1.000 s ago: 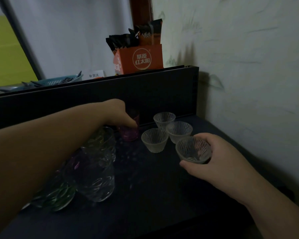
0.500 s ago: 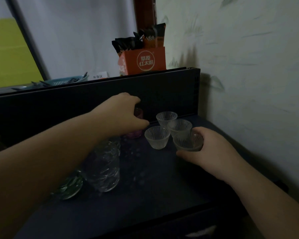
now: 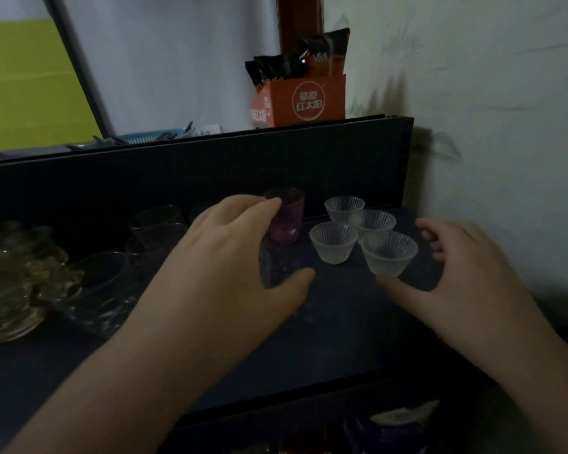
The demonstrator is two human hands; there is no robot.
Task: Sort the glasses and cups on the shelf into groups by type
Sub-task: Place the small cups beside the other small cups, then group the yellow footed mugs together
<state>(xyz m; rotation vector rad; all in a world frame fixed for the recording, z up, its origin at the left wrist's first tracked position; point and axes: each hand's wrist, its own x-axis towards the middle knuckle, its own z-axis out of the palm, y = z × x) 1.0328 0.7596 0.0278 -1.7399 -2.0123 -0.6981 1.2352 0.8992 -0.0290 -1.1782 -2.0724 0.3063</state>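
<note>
A dark shelf [image 3: 325,339] carried four ribbed clear cups [image 3: 333,242] clustered at right, a purple glass [image 3: 286,216] beside them, and assorted clear glassware [image 3: 30,280] at left.

Four small clear ribbed glass cups [image 3: 333,242] carry fine vertical fluting; a translucent purple glass tumbler [image 3: 285,215] stands on the dark navy shelf [image 3: 325,339]; amber-tinted cut-glass dishes [image 3: 17,280] show a faceted pattern; the orange cardboard box [image 3: 300,100] bears a white circle with orange characters
</note>
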